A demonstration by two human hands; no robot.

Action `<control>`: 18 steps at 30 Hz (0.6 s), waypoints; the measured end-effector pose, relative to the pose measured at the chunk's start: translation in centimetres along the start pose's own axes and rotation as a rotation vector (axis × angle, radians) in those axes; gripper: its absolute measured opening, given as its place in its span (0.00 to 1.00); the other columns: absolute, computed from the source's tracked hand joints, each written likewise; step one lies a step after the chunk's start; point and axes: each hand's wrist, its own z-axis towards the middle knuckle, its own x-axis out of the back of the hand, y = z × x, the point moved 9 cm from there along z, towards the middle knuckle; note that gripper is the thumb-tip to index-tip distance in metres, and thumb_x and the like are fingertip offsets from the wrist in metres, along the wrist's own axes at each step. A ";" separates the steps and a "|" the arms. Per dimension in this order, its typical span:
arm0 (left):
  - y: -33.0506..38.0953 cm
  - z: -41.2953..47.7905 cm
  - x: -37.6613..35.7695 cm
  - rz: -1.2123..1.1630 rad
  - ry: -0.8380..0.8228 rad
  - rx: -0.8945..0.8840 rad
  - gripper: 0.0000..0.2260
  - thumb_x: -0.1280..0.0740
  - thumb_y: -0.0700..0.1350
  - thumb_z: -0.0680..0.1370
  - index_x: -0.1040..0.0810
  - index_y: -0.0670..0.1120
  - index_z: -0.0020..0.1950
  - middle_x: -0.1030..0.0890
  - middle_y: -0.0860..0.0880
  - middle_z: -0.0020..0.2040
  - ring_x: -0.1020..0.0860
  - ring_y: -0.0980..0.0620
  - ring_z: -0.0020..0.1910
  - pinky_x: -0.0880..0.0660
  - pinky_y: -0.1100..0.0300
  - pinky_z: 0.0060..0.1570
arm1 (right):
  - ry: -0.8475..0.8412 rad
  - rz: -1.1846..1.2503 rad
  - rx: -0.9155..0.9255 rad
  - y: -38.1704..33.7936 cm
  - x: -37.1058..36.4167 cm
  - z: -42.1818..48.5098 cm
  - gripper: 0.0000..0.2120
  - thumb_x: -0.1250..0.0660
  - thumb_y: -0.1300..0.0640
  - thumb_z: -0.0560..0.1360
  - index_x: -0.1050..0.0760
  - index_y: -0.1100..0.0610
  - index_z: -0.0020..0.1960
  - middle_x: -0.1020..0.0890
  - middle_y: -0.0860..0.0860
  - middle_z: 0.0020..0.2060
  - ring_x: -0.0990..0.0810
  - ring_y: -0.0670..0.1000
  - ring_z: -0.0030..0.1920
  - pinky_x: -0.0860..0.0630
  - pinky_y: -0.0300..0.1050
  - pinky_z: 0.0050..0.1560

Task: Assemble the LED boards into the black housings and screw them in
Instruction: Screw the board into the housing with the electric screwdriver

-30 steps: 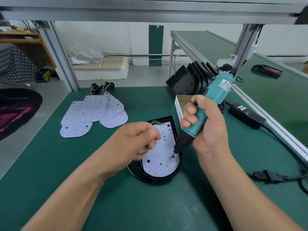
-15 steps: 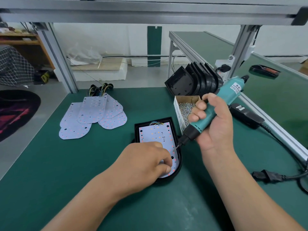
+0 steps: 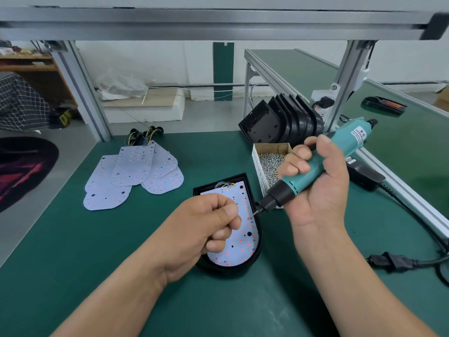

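Observation:
A black housing (image 3: 228,269) lies on the green mat with a white LED board (image 3: 243,242) seated in it, coloured wires at its far end. My left hand (image 3: 206,227) hovers over the board's left half, fingers curled and thumb pressed on the index finger; no screw shows in it. My right hand (image 3: 320,190) grips a teal electric screwdriver (image 3: 345,142), tilted down to the left. Its bit tip is at the board's right edge, just beside my left thumb.
An open cardboard box of screws (image 3: 269,159) stands right of the housing. Several empty black housings (image 3: 279,122) lean stacked behind it. Loose LED boards (image 3: 131,173) lie fanned at the left. A power adapter (image 3: 364,173) and cable plug (image 3: 393,261) lie at the right.
My left hand rose from pressing on the board's near end into a curled pinch beside the bit. The screwdriver stayed at the board's right edge.

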 end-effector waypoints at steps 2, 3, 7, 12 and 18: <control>-0.3 0.1 -0.4 -0.032 -0.030 0.020 0.05 0.31 0.40 0.84 0.19 0.41 0.49 0.20 0.44 0.44 0.35 0.55 0.31 0.35 0.66 0.27 | 0.014 -0.002 0.007 0.0 0.0 -0.1 0.06 0.35 0.57 0.82 0.26 0.55 0.46 0.28 0.49 0.35 0.32 0.45 0.29 0.28 0.38 0.31; -0.4 0.0 -0.7 -0.052 -0.051 0.025 0.04 0.29 0.40 0.83 0.18 0.41 0.49 0.20 0.44 0.44 0.35 0.55 0.31 0.35 0.66 0.27 | 0.019 -0.002 0.009 0.0 0.0 -0.1 0.06 0.35 0.57 0.82 0.26 0.55 0.46 0.28 0.49 0.35 0.32 0.45 0.30 0.28 0.38 0.31; -0.5 0.1 -1.0 -0.150 -0.073 0.040 0.03 0.26 0.42 0.77 0.13 0.44 0.47 0.19 0.44 0.43 0.35 0.56 0.30 0.36 0.67 0.25 | 0.034 -0.002 0.018 -0.1 0.1 -0.1 0.06 0.35 0.57 0.82 0.26 0.55 0.46 0.27 0.49 0.35 0.32 0.45 0.29 0.28 0.38 0.31; -1.0 0.2 -0.7 -0.223 -0.054 0.069 0.05 0.25 0.40 0.74 0.11 0.44 0.49 0.16 0.41 0.46 0.34 0.56 0.29 0.36 0.68 0.24 | 0.049 -0.008 0.042 -0.5 0.1 -0.1 0.06 0.35 0.58 0.82 0.26 0.55 0.45 0.27 0.49 0.35 0.31 0.45 0.29 0.28 0.38 0.31; -1.3 0.2 -0.6 -0.223 -0.021 0.083 0.05 0.24 0.38 0.72 0.11 0.45 0.46 0.15 0.39 0.48 0.35 0.56 0.28 0.37 0.68 0.23 | 0.026 -0.002 0.063 -0.8 -0.3 -0.3 0.07 0.35 0.58 0.82 0.25 0.55 0.45 0.27 0.49 0.36 0.32 0.45 0.30 0.28 0.39 0.32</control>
